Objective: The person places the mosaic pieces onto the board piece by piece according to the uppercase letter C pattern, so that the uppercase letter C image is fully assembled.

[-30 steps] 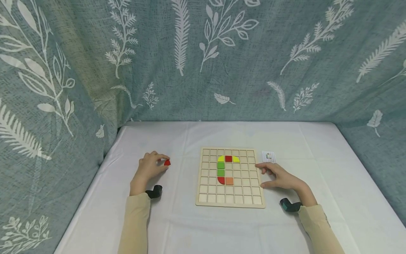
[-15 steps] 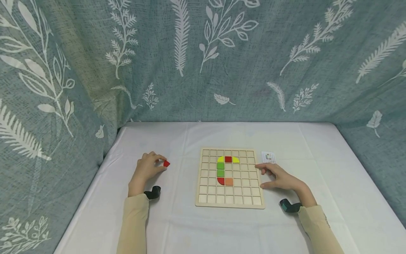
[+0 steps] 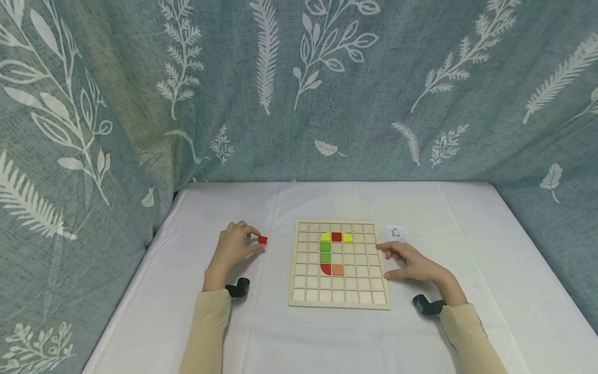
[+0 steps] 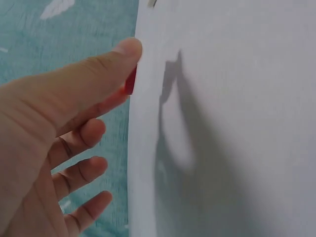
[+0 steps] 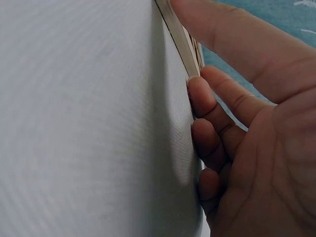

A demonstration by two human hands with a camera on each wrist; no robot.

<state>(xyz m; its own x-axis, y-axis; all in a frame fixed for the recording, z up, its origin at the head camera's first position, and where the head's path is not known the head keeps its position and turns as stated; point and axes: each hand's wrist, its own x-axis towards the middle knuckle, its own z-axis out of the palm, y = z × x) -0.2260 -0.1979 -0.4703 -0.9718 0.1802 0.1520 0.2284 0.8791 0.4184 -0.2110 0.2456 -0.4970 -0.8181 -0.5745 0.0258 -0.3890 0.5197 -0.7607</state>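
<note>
In the head view my left hand [image 3: 232,250] pinches a small red tile [image 3: 262,240] between thumb and index finger, left of the wooden grid board [image 3: 358,283]. The left wrist view shows the tile's thin edge [image 4: 131,81] behind the thumb, above the white cloth. My right hand [image 3: 413,262] rests its thumb and index fingertips at the board's right edge, its other fingers loosely bent. On the board lie a red square [image 3: 336,237], two yellow rounded tiles [image 3: 348,238], two green squares [image 3: 325,252], a red rounded tile [image 3: 325,269] and an orange square [image 3: 338,269].
A small patterned card [image 3: 395,233] lies just beyond the right hand, beside the board. Black wrist cameras are worn at the left wrist [image 3: 239,288] and right wrist [image 3: 427,305]. White cloth [image 3: 327,337] covers the table, with a leaf-print curtain [image 3: 299,130] behind it.
My left hand first drew slightly left, then moved right toward the board with the red tile, whose visible shape changed as it turned. The right hand has stayed at the board's edge.
</note>
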